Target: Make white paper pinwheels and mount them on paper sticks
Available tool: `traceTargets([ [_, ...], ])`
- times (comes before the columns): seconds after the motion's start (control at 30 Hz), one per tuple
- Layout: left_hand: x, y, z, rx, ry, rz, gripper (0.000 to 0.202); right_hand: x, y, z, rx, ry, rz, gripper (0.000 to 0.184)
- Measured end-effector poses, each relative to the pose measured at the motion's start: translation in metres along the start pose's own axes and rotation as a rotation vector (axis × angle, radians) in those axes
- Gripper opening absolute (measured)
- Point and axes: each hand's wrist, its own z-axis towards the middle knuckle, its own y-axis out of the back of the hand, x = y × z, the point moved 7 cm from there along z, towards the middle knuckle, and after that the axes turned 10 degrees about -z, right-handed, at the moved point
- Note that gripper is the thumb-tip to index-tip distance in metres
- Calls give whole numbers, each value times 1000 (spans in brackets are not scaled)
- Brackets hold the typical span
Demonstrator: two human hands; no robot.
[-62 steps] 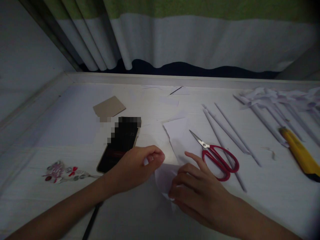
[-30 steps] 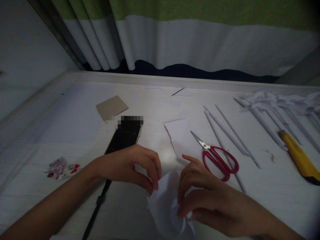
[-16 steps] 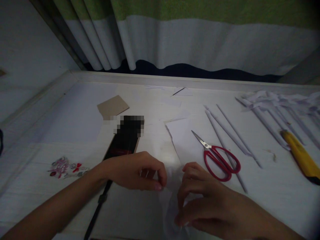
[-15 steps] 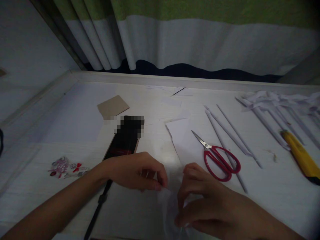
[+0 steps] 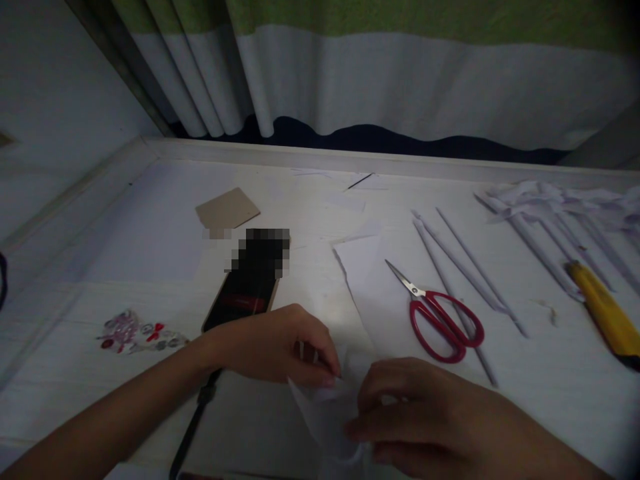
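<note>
Between my hands at the bottom centre is a piece of thin, whitish paper (image 5: 330, 423), partly see-through and creased. My left hand (image 5: 285, 343) is closed, thumb and forefinger pinching its upper edge. My right hand (image 5: 420, 407) is also closed, fingers bent on the right side of the paper; its fingertips are dim and slightly blurred. To the right of my hands lie red-handled scissors (image 5: 440, 320), blades pointing up and left. A torn sheet of white paper (image 5: 365, 273) lies just beyond my hands.
Thin rolled paper sticks (image 5: 460, 267) lie beyond the scissors. A yellow utility knife (image 5: 603, 310) and a bundle of paper strips (image 5: 550, 207) are at right. Left are a black phone (image 5: 245, 290) with a strap, brown card (image 5: 227, 209) and small beads and charms (image 5: 133, 333).
My left hand has shifted slightly right. My right hand's raised fingers have come down closer to the paper, and a corner of the paper now spreads out to the left under my left hand.
</note>
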Motion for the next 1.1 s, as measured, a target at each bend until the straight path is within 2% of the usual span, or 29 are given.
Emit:
traceTargets([
  [0.13,-1,-5,0,-37,24,103,10,-2,-2,-1,6,-40,-40,23],
  [0.23,-5,-12,1,-13,-8,119,14,-2,-5,-2,20,-73,-48,20],
  [0.37,-6,-16,1,8,-18,83,15,-2,-6,-2,24,-110,-49,17],
  [0.6,-5,-15,2,-22,11,25,11,0,-7,3,50,-140,-35,14],
  [0.8,-3,-19,2,24,12,-22,18,-3,-9,6,83,-205,-15,13],
  [0.97,4,-21,2,49,80,-72,15,-2,-9,7,82,-201,5,15],
  [1.1,4,-19,2,19,88,-75,13,-5,-9,8,84,-229,17,14],
])
